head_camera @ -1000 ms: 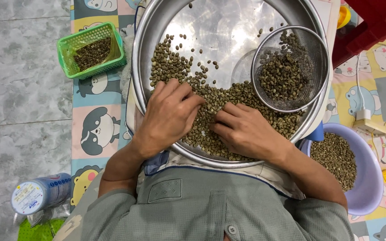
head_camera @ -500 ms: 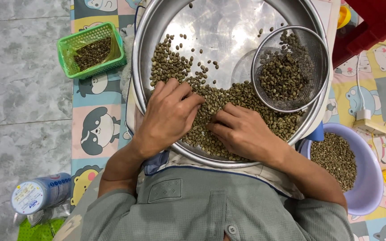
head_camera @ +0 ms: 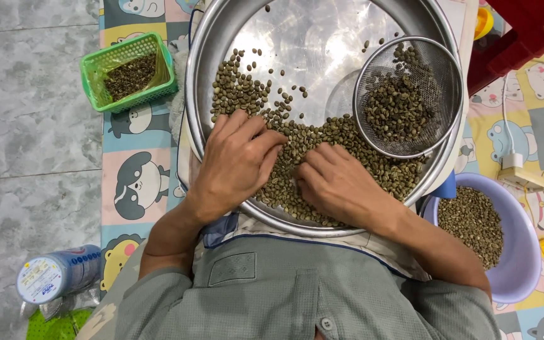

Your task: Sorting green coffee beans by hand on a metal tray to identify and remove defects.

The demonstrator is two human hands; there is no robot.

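A large round steel tray (head_camera: 322,38) rests on my lap, with several greenish-brown beans (head_camera: 347,141) heaped along its near side. My left hand (head_camera: 237,164) lies palm down on the beans at the near left, fingers spread and holding nothing. My right hand (head_camera: 338,186) lies on the beans beside it, its fingers curled and their tips buried among the beans. I cannot see whether it pinches any. A round wire-mesh sieve (head_camera: 451,88) holding darker beans sits inside the tray at the right.
A green plastic basket (head_camera: 96,69) with dark beans stands at the left on a cartoon-patterned mat (head_camera: 136,182). A purple bowl (head_camera: 524,252) of beans sits at the lower right. A white plug and cable (head_camera: 514,167) lie right. A blue-white can (head_camera: 58,274) lies on grey tiles.
My right hand has slid slightly left through the beans toward my left hand. My left hand's fingers have shifted a little. Everything else is unmoved.
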